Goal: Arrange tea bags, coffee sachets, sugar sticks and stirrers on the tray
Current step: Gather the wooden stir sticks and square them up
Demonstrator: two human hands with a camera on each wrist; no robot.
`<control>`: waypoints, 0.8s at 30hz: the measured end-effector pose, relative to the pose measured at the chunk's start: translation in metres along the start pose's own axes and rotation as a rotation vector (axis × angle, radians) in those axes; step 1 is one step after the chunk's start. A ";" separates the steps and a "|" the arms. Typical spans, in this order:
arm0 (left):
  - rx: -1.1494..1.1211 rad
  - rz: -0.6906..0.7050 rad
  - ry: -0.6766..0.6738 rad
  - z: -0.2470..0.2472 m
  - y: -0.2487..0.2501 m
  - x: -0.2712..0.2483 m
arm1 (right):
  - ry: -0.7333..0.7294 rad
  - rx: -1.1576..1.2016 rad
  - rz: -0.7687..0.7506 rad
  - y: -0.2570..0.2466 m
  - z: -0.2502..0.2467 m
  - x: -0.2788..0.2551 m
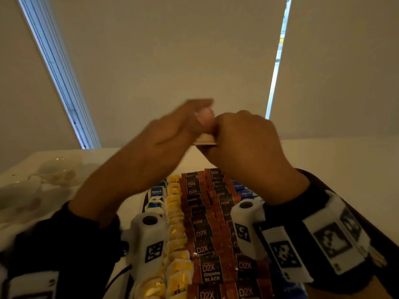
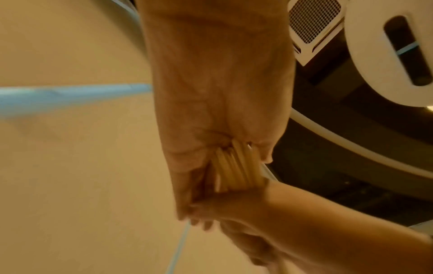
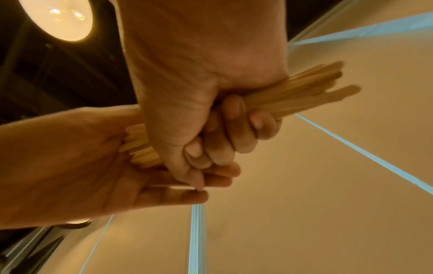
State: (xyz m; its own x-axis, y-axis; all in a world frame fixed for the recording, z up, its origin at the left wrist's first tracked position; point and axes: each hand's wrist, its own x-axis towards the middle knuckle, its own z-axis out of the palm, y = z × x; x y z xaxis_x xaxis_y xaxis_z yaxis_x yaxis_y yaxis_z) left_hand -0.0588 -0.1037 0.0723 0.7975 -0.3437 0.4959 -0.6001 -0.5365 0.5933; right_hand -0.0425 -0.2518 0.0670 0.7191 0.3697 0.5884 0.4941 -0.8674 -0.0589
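Both hands are raised above the tray (image 1: 144,204). My right hand (image 1: 241,143) (image 3: 211,129) grips a bundle of wooden stirrers (image 1: 205,141) (image 3: 304,92) in a fist. My left hand (image 1: 172,130) (image 3: 70,157) is flat, its palm pressed against the bundle's left ends (image 2: 234,166). The tray below holds rows of brown D2X coffee sachets (image 1: 207,234), yellow tea bags (image 1: 176,229), blue-and-white sachets (image 1: 156,192) and blue sachets (image 1: 244,190). Its near part is hidden behind my wrists.
Clear glass cups (image 1: 56,171) stand on the white table (image 1: 323,160) at the left. Pale roller blinds with bright gaps hang behind the table. A round ceiling lamp (image 3: 61,16) shines overhead.
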 end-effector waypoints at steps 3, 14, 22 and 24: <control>0.056 -0.029 -0.031 0.007 0.000 -0.001 | 0.079 -0.008 0.005 -0.001 0.008 0.001; 0.558 -0.057 -0.199 -0.004 0.009 -0.002 | -0.107 -0.067 -0.032 0.003 0.014 0.002; 0.520 -0.093 -0.378 -0.005 -0.001 -0.005 | -0.119 -0.024 -0.134 -0.009 0.022 -0.003; 0.482 -0.097 -0.376 -0.006 -0.003 -0.006 | -0.124 -0.009 -0.139 -0.009 0.020 -0.003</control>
State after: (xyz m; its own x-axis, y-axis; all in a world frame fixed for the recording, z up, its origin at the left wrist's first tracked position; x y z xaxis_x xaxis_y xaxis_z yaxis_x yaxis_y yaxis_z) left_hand -0.0618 -0.0952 0.0713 0.8671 -0.4768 0.1441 -0.4980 -0.8368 0.2274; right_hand -0.0393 -0.2383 0.0503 0.6992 0.5239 0.4864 0.5887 -0.8080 0.0239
